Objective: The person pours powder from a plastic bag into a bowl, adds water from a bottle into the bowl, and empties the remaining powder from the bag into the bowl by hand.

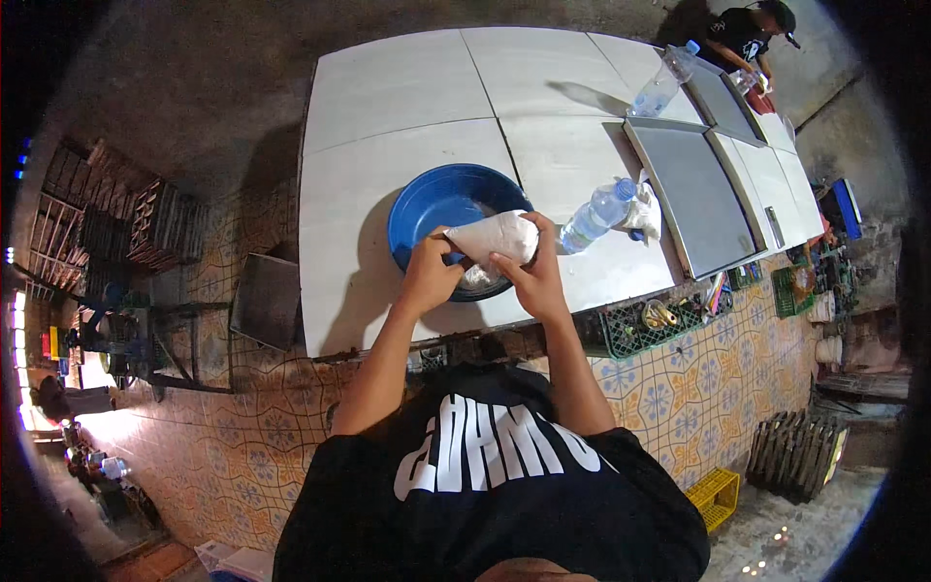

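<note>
A blue round basin (407, 209) stands on the white tiled table (388, 78) in front of me. Above its near right part I hold a plastic bag of white powder (497, 239), tilted on its side. My left hand (433, 274) grips the narrower left end with closed fingers. Round the fuller right end, my right hand (536, 276) is wrapped, its thumb underneath. Some white powder (477, 277) lies in the basin below the bag. Just right of my right hand, a clear plastic bottle (596, 215) with a blue cap stands on the table.
Beside the bottle is a crumpled white bag (644, 213). Two metal trays, the nearer grey tray (693, 194) included, lie to the right. Another bottle (664, 82) stands farther back. A person (747, 44) works at the far right corner. A green crate (640, 335) sits below the table edge.
</note>
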A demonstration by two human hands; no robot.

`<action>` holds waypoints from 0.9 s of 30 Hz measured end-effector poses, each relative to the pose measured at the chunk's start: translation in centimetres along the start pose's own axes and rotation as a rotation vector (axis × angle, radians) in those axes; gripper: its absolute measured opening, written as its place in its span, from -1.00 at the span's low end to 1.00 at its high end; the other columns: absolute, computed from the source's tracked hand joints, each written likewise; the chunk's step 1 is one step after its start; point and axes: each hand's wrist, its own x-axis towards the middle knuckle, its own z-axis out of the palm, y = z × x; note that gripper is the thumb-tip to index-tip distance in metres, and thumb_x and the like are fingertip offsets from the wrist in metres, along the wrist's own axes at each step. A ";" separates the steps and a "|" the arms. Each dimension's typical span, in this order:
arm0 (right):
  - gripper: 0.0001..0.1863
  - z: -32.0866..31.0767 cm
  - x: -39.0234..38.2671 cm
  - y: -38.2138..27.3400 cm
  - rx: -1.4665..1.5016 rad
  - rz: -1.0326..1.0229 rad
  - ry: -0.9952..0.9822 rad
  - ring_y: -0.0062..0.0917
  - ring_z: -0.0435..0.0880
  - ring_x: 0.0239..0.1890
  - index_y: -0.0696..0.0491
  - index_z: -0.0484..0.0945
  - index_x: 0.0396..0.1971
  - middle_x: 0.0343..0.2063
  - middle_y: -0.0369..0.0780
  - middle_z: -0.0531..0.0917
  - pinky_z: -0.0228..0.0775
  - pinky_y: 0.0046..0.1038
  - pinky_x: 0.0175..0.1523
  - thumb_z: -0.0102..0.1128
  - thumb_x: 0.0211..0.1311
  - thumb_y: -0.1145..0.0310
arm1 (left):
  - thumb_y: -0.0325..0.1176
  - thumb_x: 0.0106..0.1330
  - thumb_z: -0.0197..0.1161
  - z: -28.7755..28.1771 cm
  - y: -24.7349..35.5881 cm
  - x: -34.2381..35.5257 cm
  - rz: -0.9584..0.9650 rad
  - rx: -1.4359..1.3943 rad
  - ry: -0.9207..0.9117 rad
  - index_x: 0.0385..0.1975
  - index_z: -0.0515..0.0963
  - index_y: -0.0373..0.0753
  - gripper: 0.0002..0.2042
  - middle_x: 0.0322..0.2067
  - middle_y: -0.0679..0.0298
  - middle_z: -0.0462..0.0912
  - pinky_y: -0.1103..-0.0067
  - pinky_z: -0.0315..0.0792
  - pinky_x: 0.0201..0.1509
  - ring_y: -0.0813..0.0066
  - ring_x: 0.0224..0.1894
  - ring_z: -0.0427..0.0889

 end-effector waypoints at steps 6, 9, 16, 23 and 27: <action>-0.25 0.4 -0.5 -0.3 -0.010 0.004 0.086 -0.47 0.52 0.15 0.10 0.18 0.34 0.12 -0.15 0.42 0.51 -0.42 0.19 0.45 0.26 0.53 | -0.50 0.10 0.52 0.2 0.9 -0.3 -0.080 0.003 -0.090 -0.20 0.78 -0.33 -0.76 0.00 -0.03 0.71 0.26 0.47 0.27 0.00 0.14 0.64; -0.25 0.6 -0.4 -1.3 0.004 -0.022 0.047 -0.50 0.56 0.11 0.07 0.18 0.33 0.09 -0.18 0.44 0.58 -0.47 0.11 0.47 0.26 0.58 | -0.50 0.11 0.52 -0.1 0.6 -0.2 0.012 0.003 -0.044 -0.20 0.79 -0.33 -0.77 0.04 -0.01 0.69 0.27 0.45 0.29 0.00 0.16 0.63; -0.28 0.4 -0.7 -1.3 -0.118 -0.022 0.087 -0.44 0.51 0.19 0.15 0.31 0.24 0.09 -0.14 0.45 0.52 -0.38 0.21 0.57 0.15 0.48 | -0.58 0.10 0.46 -0.1 0.7 -0.4 -0.009 -0.044 -0.041 -0.22 0.76 -0.35 -0.78 -0.03 0.09 0.67 0.34 0.47 0.26 0.03 0.09 0.64; -0.30 -0.1 -0.6 -4.9 -0.045 0.032 0.131 -0.50 0.61 0.02 0.12 0.34 0.15 -0.03 -0.18 0.54 0.58 -0.42 0.06 0.61 0.07 0.54 | -0.61 0.09 0.42 0.0 0.9 -0.1 -0.030 -0.052 -0.009 -0.20 0.77 -0.34 -0.76 -0.03 0.06 0.71 0.28 0.50 0.23 0.02 0.07 0.68; -0.34 -1.1 -0.5 -4.5 -0.186 -0.001 0.063 -0.55 0.59 -0.07 0.12 0.37 0.07 -0.13 -0.23 0.55 0.55 -0.45 -0.01 0.64 0.03 0.53 | -0.65 0.12 0.37 0.2 0.4 -0.1 0.046 -0.061 -0.020 -0.19 0.76 -0.36 -0.76 -0.03 0.08 0.71 0.31 0.51 0.21 0.03 0.06 0.69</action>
